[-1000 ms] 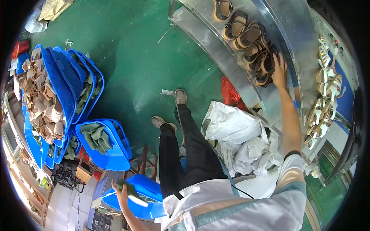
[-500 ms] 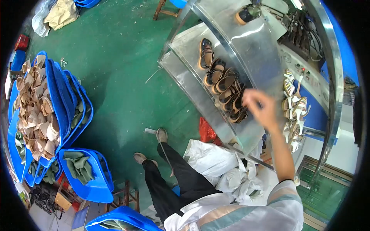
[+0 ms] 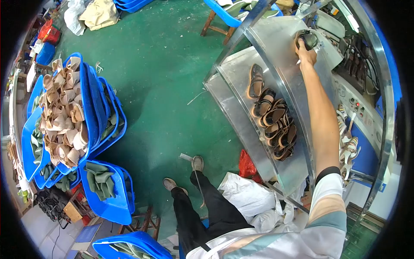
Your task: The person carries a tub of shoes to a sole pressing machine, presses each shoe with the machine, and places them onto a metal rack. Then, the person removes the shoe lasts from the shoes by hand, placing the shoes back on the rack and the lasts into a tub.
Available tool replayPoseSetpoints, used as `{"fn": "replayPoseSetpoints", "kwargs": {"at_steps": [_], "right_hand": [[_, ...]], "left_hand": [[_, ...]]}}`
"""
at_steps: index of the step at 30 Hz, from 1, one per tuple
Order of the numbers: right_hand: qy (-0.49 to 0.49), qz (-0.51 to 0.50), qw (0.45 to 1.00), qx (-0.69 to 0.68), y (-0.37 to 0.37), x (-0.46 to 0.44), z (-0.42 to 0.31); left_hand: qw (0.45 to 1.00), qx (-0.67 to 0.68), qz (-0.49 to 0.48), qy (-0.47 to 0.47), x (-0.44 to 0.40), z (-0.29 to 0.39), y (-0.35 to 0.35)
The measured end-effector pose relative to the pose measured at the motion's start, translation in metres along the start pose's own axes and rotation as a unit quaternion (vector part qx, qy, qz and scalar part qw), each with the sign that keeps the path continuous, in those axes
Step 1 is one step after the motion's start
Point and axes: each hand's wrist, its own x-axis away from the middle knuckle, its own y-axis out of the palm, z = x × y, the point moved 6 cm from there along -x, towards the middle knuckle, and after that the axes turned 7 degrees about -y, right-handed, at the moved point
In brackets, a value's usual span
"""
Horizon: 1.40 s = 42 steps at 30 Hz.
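Note:
My right hand (image 3: pixel 305 55) reaches to the far end of the upper metal shelf (image 3: pixel 280 45), its fingers closed on a black sandal (image 3: pixel 309 39) with a tan sole edge. Part of the sandal is hidden by the hand. On the lower shelf (image 3: pixel 235 64) lies a row of several more black sandals (image 3: pixel 276 114), overlapping one another, with one sandal (image 3: pixel 255 81) at the row's far end. My left hand is out of view.
Blue tubs (image 3: pixel 97 112) on the left hold beige shoe parts (image 3: pixel 62 121) and green ones (image 3: pixel 101 181). White sacks (image 3: pixel 250 194) and a red bag (image 3: pixel 248 164) lie beside the rack. White strappy sandals (image 3: pixel 349 149) and a control panel (image 3: pixel 355 103) are at right.
My right hand has moved from near the lower sandal row to the far end of the upper shelf and closed on the sandal there. The whole view has shifted.

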Motion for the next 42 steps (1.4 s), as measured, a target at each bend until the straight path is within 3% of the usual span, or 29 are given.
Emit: {"fn": "replayPoseSetpoints", "kwargs": {"at_steps": [1, 3, 5, 6, 8, 9, 10, 12, 13, 15, 16, 17, 19, 21, 22, 23, 25, 26, 29, 32, 33, 34, 35, 36, 37, 38, 39, 41, 42], "right_hand": [[-0.031, -0.005, 0.996, -0.086, -0.006, -0.007, 0.016], [0.036, -0.025, 0.976, -0.212, -0.044, 0.031, 0.012], [0.048, -0.092, 0.944, -0.312, -0.089, 0.092, -0.010], [0.058, -0.125, 0.932, -0.336, -0.113, 0.123, -0.012], [0.047, -0.204, 0.922, -0.325, -0.160, 0.170, 0.015], [0.028, -0.237, 0.924, -0.300, -0.183, 0.204, 0.006], [0.009, -0.270, 0.923, -0.274, -0.201, 0.240, -0.014], [0.069, -0.372, 0.887, -0.265, -0.221, 0.298, -0.035], [0.118, -0.393, 0.899, -0.155, -0.234, 0.322, -0.015], [0.044, -0.554, 0.828, -0.080, -0.233, 0.370, -0.055], [0.070, -0.584, 0.788, -0.182, -0.225, 0.398, -0.063], [0.134, -0.602, 0.763, -0.191, -0.226, 0.418, -0.055], [0.257, -0.581, 0.715, -0.291, -0.223, 0.466, -0.021], [0.386, -0.513, 0.657, -0.394, -0.230, 0.551, 0.023], [0.396, -0.558, 0.580, -0.442, -0.231, 0.588, 0.022], [0.453, -0.490, 0.556, -0.496, -0.231, 0.619, 0.018], [0.499, -0.472, 0.628, -0.365, -0.229, 0.657, 0.029], [0.503, -0.406, 0.637, -0.419, -0.224, 0.669, 0.029], [0.478, -0.424, 0.683, -0.352, -0.225, 0.687, 0.030], [0.656, -0.354, 0.467, -0.476, -0.223, 0.705, 0.005], [0.700, -0.297, 0.501, -0.414, -0.223, 0.706, 0.007], [0.701, -0.316, 0.515, -0.378, -0.227, 0.711, 0.020], [0.699, -0.337, 0.529, -0.343, -0.231, 0.715, 0.042], [0.499, -0.416, 0.700, -0.296, -0.223, 0.702, 0.060], [0.262, -0.463, 0.817, -0.224, -0.218, 0.688, 0.064], [0.091, -0.533, 0.838, -0.072, -0.225, 0.665, 0.063], [0.067, -0.602, 0.795, -0.015, -0.222, 0.661, 0.062], [0.023, -0.724, 0.683, 0.098, -0.225, 0.667, 0.066], [-0.006, -0.741, 0.663, 0.106, -0.223, 0.674, 0.068]], "left_hand": [[0.999, 0.041, 0.027, 0.008, -0.017, 0.042, -0.007], [0.984, 0.096, 0.080, 0.124, -0.044, 0.106, -0.001], [0.942, 0.329, -0.066, 0.025, -0.045, 0.208, 0.009], [0.918, 0.374, -0.128, 0.030, -0.033, 0.294, -0.004], [0.877, 0.380, -0.205, 0.209, 0.001, 0.428, -0.023], [0.832, 0.404, -0.256, 0.281, 0.024, 0.494, -0.044], [0.743, 0.446, -0.298, 0.399, 0.047, 0.550, -0.065], [0.607, 0.457, -0.324, 0.564, 0.093, 0.624, -0.100], [0.545, 0.449, -0.348, 0.617, 0.112, 0.644, -0.109], [0.497, 0.399, -0.414, 0.650, 0.138, 0.658, -0.108], [0.447, 0.392, -0.532, 0.604, 0.144, 0.649, -0.098], [0.390, 0.375, -0.644, 0.541, 0.153, 0.632, -0.087], [0.409, 0.442, -0.653, 0.460, 0.156, 0.594, -0.060], [0.478, 0.480, -0.644, 0.356, 0.169, 0.551, -0.030], [0.480, 0.476, -0.682, 0.279, 0.182, 0.533, -0.012], [0.502, 0.490, -0.681, 0.209, 0.187, 0.523, -0.006], [0.520, 0.397, -0.747, 0.116, 0.194, 0.503, 0.006], [0.574, 0.412, -0.676, 0.210, 0.188, 0.504, 0.010], [0.777, 0.283, -0.426, 0.367, 0.164, 0.503, 0.000], [0.677, 0.471, -0.489, 0.285, 0.177, 0.470, 0.015], [0.628, 0.513, -0.534, 0.241, 0.180, 0.461, 0.018], [0.610, 0.505, -0.542, 0.279, 0.180, 0.454, 0.027], [0.572, 0.485, -0.620, 0.231, 0.182, 0.439, 0.046], [0.578, 0.425, -0.682, 0.139, 0.189, 0.422, 0.070], [0.576, 0.357, -0.734, 0.044, 0.196, 0.405, 0.091], [0.499, 0.315, -0.803, -0.086, 0.220, 0.368, 0.129], [0.417, 0.302, -0.820, -0.250, 0.229, 0.364, 0.134], [0.324, 0.281, -0.847, -0.313, 0.237, 0.377, 0.128], [0.344, 0.244, -0.852, -0.311, 0.238, 0.373, 0.133]]}}
